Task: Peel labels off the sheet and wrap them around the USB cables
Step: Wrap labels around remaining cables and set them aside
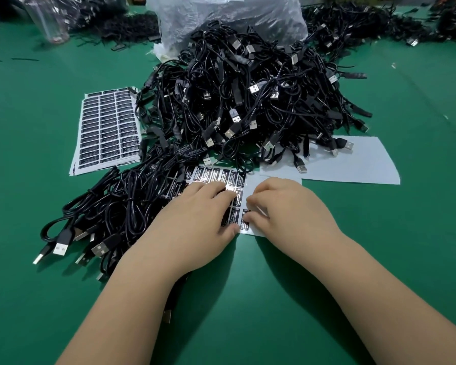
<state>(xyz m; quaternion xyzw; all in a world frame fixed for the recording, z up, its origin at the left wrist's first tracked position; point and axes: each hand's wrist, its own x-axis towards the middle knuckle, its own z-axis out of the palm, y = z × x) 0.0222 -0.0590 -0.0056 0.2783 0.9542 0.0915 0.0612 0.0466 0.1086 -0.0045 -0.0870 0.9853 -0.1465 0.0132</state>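
On the partly used white backing sheet of glossy black labels (pixel 216 177) lying near the middle of the green bench (pixel 419 233), the white print reads "LED CONTROLLER"; the smaller lines under it are too fine to read. The left hand (pixel 195 222) lies palm down on this sheet, fingers fairly straight and close together, pressing it flat, with the thumb at the sheet's near edge. The right hand (pixel 287 206), just beside it at 3 o'clock, has its fingers curled, the tips down on the sheet by the black labels; whether a label is pinched cannot be told. At 12 o'clock from the hands rises a big tangled heap of black USB cables with silver plugs (pixel 253 101), backed by a crumpled clear plastic bag (pixel 229 19). At 9 o'clock lies a smaller bundle of black cables (pixel 111 206), some of them wearing wrapped black labels. At 10 o'clock sits a stack of full label sheets (pixel 108 127), and at 2 o'clock a bare white backing sheet (pixel 358 164).
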